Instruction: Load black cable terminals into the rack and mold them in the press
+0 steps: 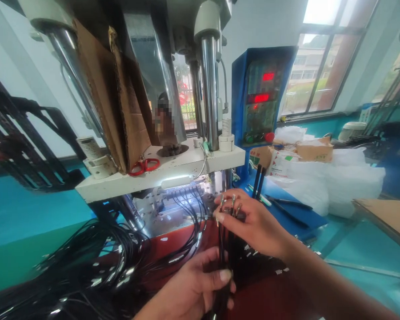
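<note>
Below the press, my left hand [206, 280] is closed around several black cables [222, 244] held upright, thumb across the front. Just above it, my right hand [256, 220] pinches the same cables near their tops. Small metal terminals [233, 200] on the cable ends stick up between its fingers. Behind the hands, several thin black cables [197, 202] run out of a lit metal mould [178, 200] under the press. A large heap of black cables [100, 249] lies to the left on the reddish-brown work surface [253, 295].
The press plate [183, 166] overhangs the mould, with red scissors [144, 166] and cardboard [135, 120] on it. A blue control box [242, 98] stands behind right. Tools [288, 209] lie on a blue board [306, 218]; white bags [343, 186] are beyond.
</note>
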Tool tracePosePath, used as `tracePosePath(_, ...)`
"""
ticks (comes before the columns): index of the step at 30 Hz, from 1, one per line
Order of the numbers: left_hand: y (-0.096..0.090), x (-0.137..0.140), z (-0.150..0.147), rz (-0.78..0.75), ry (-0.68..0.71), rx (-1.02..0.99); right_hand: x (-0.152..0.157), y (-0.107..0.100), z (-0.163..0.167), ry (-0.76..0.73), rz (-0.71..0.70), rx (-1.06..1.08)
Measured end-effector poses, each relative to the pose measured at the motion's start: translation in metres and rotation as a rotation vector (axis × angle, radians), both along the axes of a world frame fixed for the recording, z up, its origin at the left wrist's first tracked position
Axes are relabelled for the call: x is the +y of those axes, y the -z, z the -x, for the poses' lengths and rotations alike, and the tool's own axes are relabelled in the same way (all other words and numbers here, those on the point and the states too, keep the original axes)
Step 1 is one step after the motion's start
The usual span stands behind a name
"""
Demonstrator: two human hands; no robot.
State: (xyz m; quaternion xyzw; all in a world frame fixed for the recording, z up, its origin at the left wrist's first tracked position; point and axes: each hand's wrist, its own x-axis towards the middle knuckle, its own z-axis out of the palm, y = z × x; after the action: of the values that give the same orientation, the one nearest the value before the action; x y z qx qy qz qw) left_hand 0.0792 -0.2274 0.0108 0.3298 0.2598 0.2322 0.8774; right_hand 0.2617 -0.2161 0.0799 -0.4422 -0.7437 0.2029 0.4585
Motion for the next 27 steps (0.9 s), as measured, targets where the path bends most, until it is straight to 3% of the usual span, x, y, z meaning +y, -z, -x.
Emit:
tracePosePath(2, 0.001, 0.0, 0.0, 0.014, -0.054, -0.012, -0.001, 0.006, -0.003, 0.043, 0.066, 0.008)
tracePosePath(6, 0.001, -0.002, -0.002, -0.014, -0.15, 0.064, -0.002, 0.02, -0.009, 0.022, 0.429, 0.137)
tracePosePath(8, 0.0, -0.003, -0.004, -0.04, -0.165, 0.11, -0.003, 0.02, -0.009, -0.021, 0.514, 0.194)
tracePosePath(13, -0.008, -0.002, -0.008, 0.014, 0.041, 0.062, -0.001, 0.005, -0.001, -0.076, 0.508, 0.184)
tracePosePath(16, -0.014, -0.002, -0.007, 0.078, 0.23, 0.015, 0.008, -0.004, 0.0, -0.096, 0.481, 0.078)
tracePosePath(19, -0.018, -0.005, -0.006, 0.032, 0.343, 0.039, 0.02, -0.017, -0.004, -0.153, 0.406, -0.099)
tracePosePath(21, -0.017, -0.008, -0.006, -0.029, 0.353, 0.077, 0.026, -0.026, -0.01, -0.223, 0.398, -0.209)
tracePosePath(23, -0.016, -0.011, -0.007, -0.076, 0.324, 0.101, 0.031, -0.032, -0.017, -0.267, 0.477, -0.245)
tracePosePath(25, -0.015, -0.012, -0.009, -0.102, 0.283, 0.097, 0.034, -0.028, -0.025, -0.273, 0.612, -0.189)
tracePosePath(27, -0.016, -0.011, -0.01, -0.133, 0.23, 0.088, 0.037, -0.015, -0.034, -0.279, 0.731, 0.012)
